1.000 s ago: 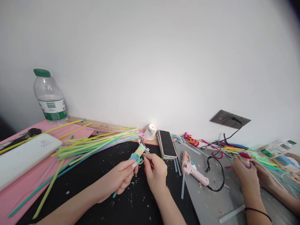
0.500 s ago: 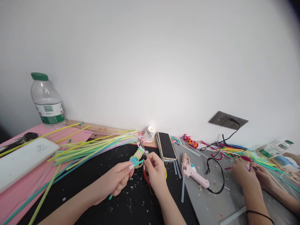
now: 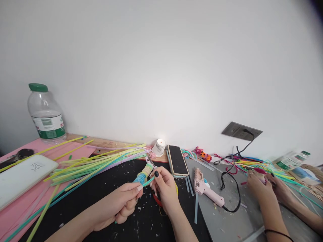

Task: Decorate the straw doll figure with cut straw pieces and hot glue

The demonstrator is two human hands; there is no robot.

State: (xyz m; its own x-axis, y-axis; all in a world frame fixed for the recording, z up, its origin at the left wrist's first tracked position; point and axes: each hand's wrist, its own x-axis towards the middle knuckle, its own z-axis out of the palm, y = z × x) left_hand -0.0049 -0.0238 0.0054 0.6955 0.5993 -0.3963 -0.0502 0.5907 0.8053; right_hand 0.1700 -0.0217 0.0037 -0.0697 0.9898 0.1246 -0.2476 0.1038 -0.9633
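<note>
- While the left hand (image 3: 123, 199) pinches a teal fuzzy stem (image 3: 148, 182) between thumb and forefinger, its other fingers curl inward; the right hand (image 3: 164, 185) has thumb and fingers drawn together on the stem's other end.
- That stem's exposed stretch slants from near left to far right, bridging the two hands — its long axis runs from left fingertips to right thumb, so neither hand is clearly nearer.
- Just beyond the left fingertips lies a striped blue-and-yellow coil (image 3: 143, 173), its length slanting the same way, more steeply; what supports it is hidden.
- A red loop (image 3: 156, 201) and a yellow loop (image 3: 176, 190) show by the right hand — seemingly scissor handles; whether the palm grips them, I cannot tell.
- Far left, a bottle (image 3: 42, 104) wears a white-and-green label (image 3: 47, 126) with a barcode; its red lettering is too partial to read.
- Near left, a white power bank (image 3: 24, 179) shows characters upside down, seemingly "35W"; no brand is legible.
- At far right, the second bottle (image 3: 290, 163) carries no readable writing.
</note>
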